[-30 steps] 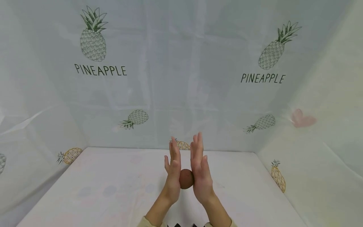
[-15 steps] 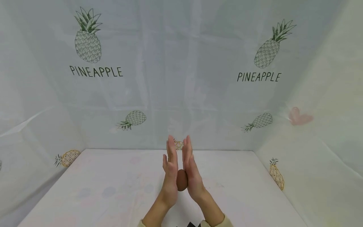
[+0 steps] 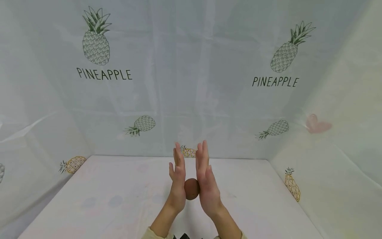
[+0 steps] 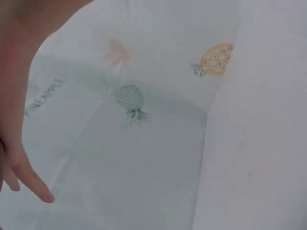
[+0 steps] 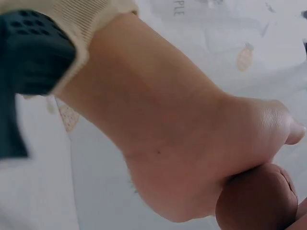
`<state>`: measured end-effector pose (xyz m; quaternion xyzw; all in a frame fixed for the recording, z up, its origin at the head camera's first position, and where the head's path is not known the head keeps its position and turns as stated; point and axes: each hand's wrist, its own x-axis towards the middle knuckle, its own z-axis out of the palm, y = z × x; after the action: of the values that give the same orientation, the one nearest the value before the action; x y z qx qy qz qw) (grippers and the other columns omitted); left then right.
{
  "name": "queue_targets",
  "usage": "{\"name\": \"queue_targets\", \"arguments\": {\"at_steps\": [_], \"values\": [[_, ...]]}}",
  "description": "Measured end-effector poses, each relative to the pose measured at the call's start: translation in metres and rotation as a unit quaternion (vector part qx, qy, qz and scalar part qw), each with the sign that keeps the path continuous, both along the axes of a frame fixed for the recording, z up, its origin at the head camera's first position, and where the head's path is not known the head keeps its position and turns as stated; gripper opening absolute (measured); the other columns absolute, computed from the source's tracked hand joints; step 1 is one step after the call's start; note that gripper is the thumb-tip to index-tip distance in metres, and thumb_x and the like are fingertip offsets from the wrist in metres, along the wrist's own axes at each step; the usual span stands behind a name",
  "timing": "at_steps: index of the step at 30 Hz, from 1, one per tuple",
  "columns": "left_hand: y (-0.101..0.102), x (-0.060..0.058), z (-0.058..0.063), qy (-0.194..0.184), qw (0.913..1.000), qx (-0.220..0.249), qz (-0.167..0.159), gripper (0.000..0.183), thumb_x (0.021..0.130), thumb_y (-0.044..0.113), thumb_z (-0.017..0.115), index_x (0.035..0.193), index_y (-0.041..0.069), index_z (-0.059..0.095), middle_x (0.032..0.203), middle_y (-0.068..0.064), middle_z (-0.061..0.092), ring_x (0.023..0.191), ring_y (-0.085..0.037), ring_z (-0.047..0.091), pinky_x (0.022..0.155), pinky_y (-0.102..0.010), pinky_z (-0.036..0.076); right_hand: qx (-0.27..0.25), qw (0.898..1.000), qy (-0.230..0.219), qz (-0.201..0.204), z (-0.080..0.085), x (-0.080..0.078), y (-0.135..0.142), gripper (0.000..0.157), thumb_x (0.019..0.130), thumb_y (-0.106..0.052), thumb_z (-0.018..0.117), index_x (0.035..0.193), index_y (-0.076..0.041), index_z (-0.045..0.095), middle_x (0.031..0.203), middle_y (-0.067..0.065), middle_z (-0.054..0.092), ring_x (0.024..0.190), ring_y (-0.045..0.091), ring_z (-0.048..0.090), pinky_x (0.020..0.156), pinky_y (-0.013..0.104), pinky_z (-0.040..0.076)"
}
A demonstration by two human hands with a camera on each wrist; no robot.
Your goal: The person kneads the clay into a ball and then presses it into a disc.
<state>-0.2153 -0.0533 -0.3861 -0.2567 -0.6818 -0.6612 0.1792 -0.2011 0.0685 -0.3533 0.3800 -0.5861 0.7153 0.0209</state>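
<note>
A smooth, dark brown ball, like clay [image 3: 192,189], sits between two upright palms in the head view. My left hand [image 3: 178,186] presses its left side, fingers straight and pointing up. Against the other side lies the palm of my right hand [image 3: 209,189], its fingers also straight. In the right wrist view the brown ball [image 5: 256,199] touches the heel of the right hand [image 5: 201,139], and a crease runs along its side. The left wrist view has part of the left hand [image 4: 17,96] at its left edge; the ball is mostly hidden there.
Beneath the hands stretches a white table [image 3: 119,189] with faint coloured spots. A pale back sheet [image 3: 179,83] printed with pineapples hangs behind it, and similar sheets enclose both sides. A dark band [image 5: 38,52] is around the right wrist.
The palms came closer half a second ago, when the ball looked oval; now they stand farther apart and it looks round. Both hands and ball sit slightly left of where they were one second ago.
</note>
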Motion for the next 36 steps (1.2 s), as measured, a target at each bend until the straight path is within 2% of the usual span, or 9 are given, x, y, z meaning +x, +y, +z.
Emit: {"name": "queue_targets", "arguments": {"at_steps": [6, 9, 12, 15, 19, 23, 25, 30, 36], "values": [[0.013, 0.011, -0.003, 0.029, 0.9989, -0.022, -0.030, 0.063, 0.111, 0.053, 0.000, 0.169, 0.031, -0.015, 0.176, 0.012, -0.023, 0.162, -0.016, -0.024, 0.115, -0.065, -0.028, -0.014, 1.000, -0.010, -0.020, -0.003, -0.015, 0.009, 0.058, 0.112, -0.046, -0.001, 0.168, -0.041, -0.017, 0.176, -0.010, -0.019, 0.162, 0.025, -0.021, 0.118, 0.069, -0.024], [0.012, 0.015, 0.000, 0.067, 0.9971, -0.032, -0.016, 0.064, 0.112, 0.050, 0.000, 0.169, 0.025, -0.015, 0.177, 0.005, -0.021, 0.163, -0.023, -0.023, 0.114, -0.068, -0.027, -0.008, 0.999, -0.038, 0.003, -0.008, -0.022, 0.005, 0.058, 0.112, -0.048, 0.000, 0.167, -0.042, -0.018, 0.176, -0.010, -0.020, 0.162, 0.023, -0.023, 0.118, 0.069, -0.025], [0.007, 0.015, 0.003, 0.084, 0.9958, -0.037, 0.002, 0.064, 0.112, 0.050, -0.002, 0.170, 0.024, -0.014, 0.178, 0.004, -0.021, 0.163, -0.022, -0.023, 0.114, -0.068, -0.026, 0.009, 0.997, -0.068, 0.029, -0.013, -0.026, -0.001, 0.058, 0.113, -0.052, 0.000, 0.167, -0.042, -0.018, 0.176, -0.010, -0.018, 0.162, 0.020, -0.023, 0.120, 0.065, -0.024], [-0.001, 0.012, 0.006, 0.065, 0.9975, -0.025, 0.012, 0.065, 0.111, 0.056, -0.002, 0.169, 0.030, -0.015, 0.177, 0.010, -0.022, 0.162, -0.014, -0.024, 0.116, -0.064, -0.027, 0.022, 0.996, -0.082, 0.040, -0.016, -0.024, -0.007, 0.059, 0.113, -0.055, 0.001, 0.168, -0.042, -0.017, 0.177, -0.009, -0.015, 0.163, 0.021, -0.019, 0.122, 0.063, -0.022], [-0.013, 0.003, 0.006, 0.030, 0.9994, 0.008, 0.015, 0.068, 0.108, 0.063, -0.001, 0.168, 0.036, -0.015, 0.175, 0.014, -0.023, 0.160, -0.010, -0.025, 0.117, -0.061, -0.030, 0.034, 0.996, -0.074, 0.041, -0.017, -0.016, -0.014, 0.057, 0.113, -0.050, -0.001, 0.167, -0.043, -0.017, 0.176, -0.009, -0.016, 0.163, 0.024, -0.017, 0.122, 0.064, -0.021], [-0.019, -0.005, 0.004, 0.009, 0.9996, 0.028, 0.002, 0.067, 0.108, 0.063, -0.001, 0.167, 0.038, -0.017, 0.174, 0.012, -0.026, 0.159, -0.011, -0.027, 0.115, -0.061, -0.032, 0.028, 0.997, -0.056, 0.033, -0.014, -0.007, -0.016, 0.056, 0.112, -0.049, -0.002, 0.166, -0.047, -0.017, 0.175, -0.014, -0.020, 0.163, 0.021, -0.018, 0.121, 0.066, -0.022], [-0.018, -0.006, 0.004, 0.001, 0.9998, 0.021, 0.000, 0.065, 0.109, 0.060, -0.001, 0.167, 0.037, -0.017, 0.174, 0.013, -0.026, 0.159, -0.010, -0.027, 0.115, -0.062, -0.032, 0.016, 0.999, -0.044, 0.024, -0.010, -0.004, -0.015, 0.057, 0.112, -0.050, -0.002, 0.166, -0.047, -0.017, 0.175, -0.015, -0.019, 0.163, 0.019, -0.017, 0.121, 0.066, -0.022], [-0.001, 0.001, 0.002, -0.007, 0.9998, -0.006, -0.018, 0.060, 0.111, 0.052, 0.000, 0.167, 0.037, -0.015, 0.175, 0.016, -0.022, 0.160, -0.008, -0.024, 0.117, -0.062, -0.029, -0.022, 1.000, -0.015, -0.002, -0.005, -0.006, -0.004, 0.058, 0.112, -0.048, -0.001, 0.167, -0.043, -0.018, 0.176, -0.013, -0.020, 0.163, 0.020, -0.017, 0.121, 0.065, -0.023], [0.015, 0.016, 0.004, 0.019, 0.9988, -0.013, -0.043, 0.061, 0.112, 0.050, 0.001, 0.169, 0.033, -0.013, 0.177, 0.013, -0.019, 0.162, -0.012, -0.023, 0.116, -0.064, -0.028, -0.032, 0.999, -0.015, -0.034, -0.009, -0.021, 0.007, 0.059, 0.112, -0.045, 0.001, 0.167, -0.041, -0.019, 0.175, -0.009, -0.022, 0.162, 0.025, -0.022, 0.118, 0.070, -0.024]]}}
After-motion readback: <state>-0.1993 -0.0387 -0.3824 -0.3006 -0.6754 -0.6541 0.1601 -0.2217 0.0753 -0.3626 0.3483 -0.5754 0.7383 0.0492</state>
